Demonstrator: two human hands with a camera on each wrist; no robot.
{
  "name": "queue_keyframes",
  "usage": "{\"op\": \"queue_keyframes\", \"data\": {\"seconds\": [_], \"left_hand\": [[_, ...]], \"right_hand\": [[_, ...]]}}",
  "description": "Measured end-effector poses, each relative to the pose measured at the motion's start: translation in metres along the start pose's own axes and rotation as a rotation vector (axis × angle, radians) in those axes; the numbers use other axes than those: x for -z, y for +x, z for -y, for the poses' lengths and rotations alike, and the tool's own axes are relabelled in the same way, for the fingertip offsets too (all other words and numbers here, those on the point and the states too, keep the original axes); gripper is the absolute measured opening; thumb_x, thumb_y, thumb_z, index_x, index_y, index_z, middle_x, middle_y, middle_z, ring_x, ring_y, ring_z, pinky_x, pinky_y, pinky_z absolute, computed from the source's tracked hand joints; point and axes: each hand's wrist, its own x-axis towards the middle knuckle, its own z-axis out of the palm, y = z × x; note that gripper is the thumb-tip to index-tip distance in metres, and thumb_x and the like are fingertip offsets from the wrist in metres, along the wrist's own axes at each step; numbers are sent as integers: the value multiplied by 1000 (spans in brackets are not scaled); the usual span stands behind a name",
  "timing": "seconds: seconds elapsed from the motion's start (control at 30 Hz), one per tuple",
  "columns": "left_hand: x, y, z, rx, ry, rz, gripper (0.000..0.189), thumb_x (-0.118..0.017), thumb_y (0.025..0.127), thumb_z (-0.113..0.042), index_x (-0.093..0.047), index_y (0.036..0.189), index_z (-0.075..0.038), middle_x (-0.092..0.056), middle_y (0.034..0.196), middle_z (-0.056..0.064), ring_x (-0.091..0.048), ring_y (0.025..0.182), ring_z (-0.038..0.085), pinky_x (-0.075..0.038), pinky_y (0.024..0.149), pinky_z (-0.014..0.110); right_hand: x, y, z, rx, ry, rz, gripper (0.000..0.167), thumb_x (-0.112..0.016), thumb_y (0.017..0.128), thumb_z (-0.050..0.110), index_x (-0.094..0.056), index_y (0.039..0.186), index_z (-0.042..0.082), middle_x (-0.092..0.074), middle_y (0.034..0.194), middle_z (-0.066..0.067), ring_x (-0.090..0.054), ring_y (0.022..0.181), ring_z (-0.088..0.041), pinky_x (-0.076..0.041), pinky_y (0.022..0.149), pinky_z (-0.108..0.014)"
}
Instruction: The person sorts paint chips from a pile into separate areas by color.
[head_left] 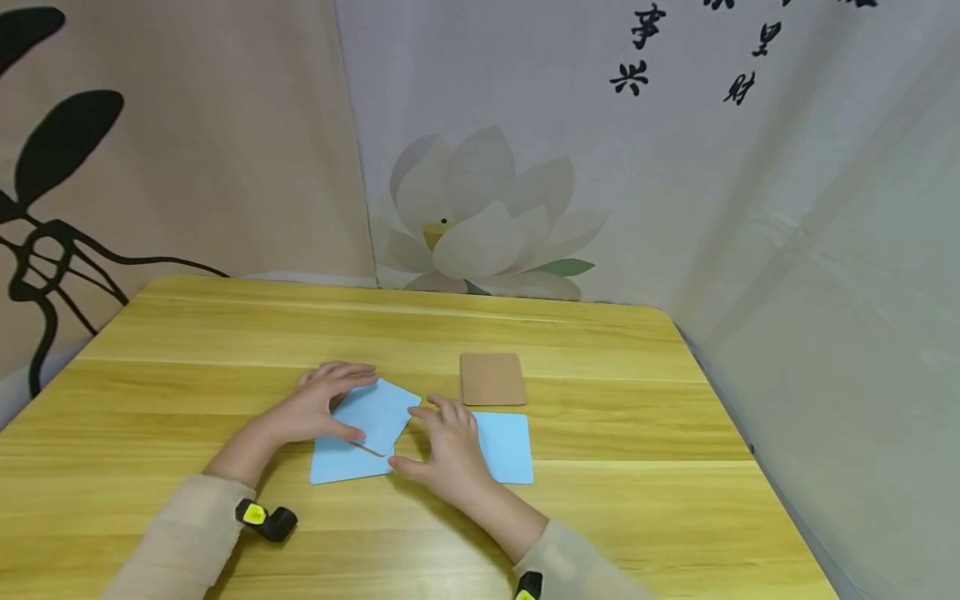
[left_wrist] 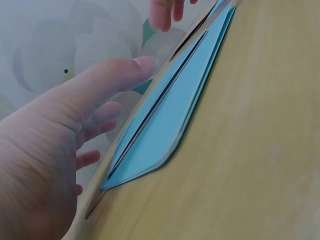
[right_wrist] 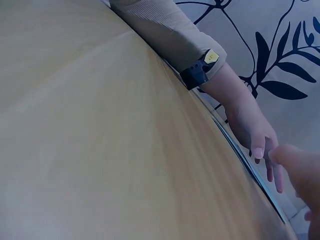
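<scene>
A light blue square card (head_left: 384, 410) lies turned at an angle over another blue card (head_left: 339, 465), with a thin brown edge along its near side. My left hand (head_left: 318, 406) is at the upper card's left side, thumb and fingers spread. In the left wrist view its thumb (left_wrist: 122, 71) stands above the blue surface. By the pair's right corner is my right hand (head_left: 448, 450), thumb and forefinger apart. It partly covers a separate blue square (head_left: 507, 448) to its right. The right wrist view shows the cards (right_wrist: 250, 167) nearly edge-on.
Behind the right-hand blue square, a brown square (head_left: 492, 379) with rounded corners lies on the wooden table (head_left: 637, 517). A printed curtain (head_left: 525, 100) hangs along the table's far edge. Each sleeve carries a black wrist device (head_left: 266, 520).
</scene>
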Motion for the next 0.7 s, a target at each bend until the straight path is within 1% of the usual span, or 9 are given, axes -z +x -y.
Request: {"op": "queue_keyframes", "data": {"seconds": [0.13, 0.23, 0.4, 0.57, 0.7], "left_hand": [[1, -1, 2, -4, 7, 7, 86, -82, 69, -52, -54, 136, -7, -41, 146, 10, -28, 132, 37, -11, 95, 65], [2, -2, 5, 4, 11, 15, 86, -81, 70, -52, -53, 137, -6, -40, 146, 11, -28, 132, 37, -12, 94, 64], [4, -3, 7, 21, 10, 33, 87, -80, 70, -52, -51, 138, -6, -38, 148, 11, -26, 133, 38, -10, 94, 65], [3, -2, 8, 12, 14, 34, 88, -81, 69, -52, -51, 138, -6, -38, 148, 11, -25, 133, 39, -10, 93, 64], [2, -1, 8, 12, 17, 44, 89, -81, 68, -54, -52, 138, -7, -39, 147, 10, -24, 133, 38, -9, 93, 64]], "right_hand": [[-6, 8, 5, -15, -38, -9, 66, -74, 78, 50, -58, 129, 12, -43, 140, -14, -33, 130, -29, -25, 104, -49], [-10, 14, 7, -41, -57, 3, 67, -73, 78, 52, -57, 130, 12, -42, 140, -15, -34, 129, -30, -25, 104, -49], [-15, 21, 9, -78, -79, 41, 73, -73, 77, 56, -55, 133, 13, -40, 141, -15, -33, 130, -31, -24, 104, -49], [-21, 26, 10, -106, -121, 99, 80, -72, 74, 61, -53, 137, 15, -38, 144, -16, -32, 132, -31, -22, 106, -48], [-22, 29, 9, -119, -162, 133, 83, -71, 73, 64, -52, 138, 16, -37, 145, -13, -31, 132, -30, -21, 107, -47]]}}
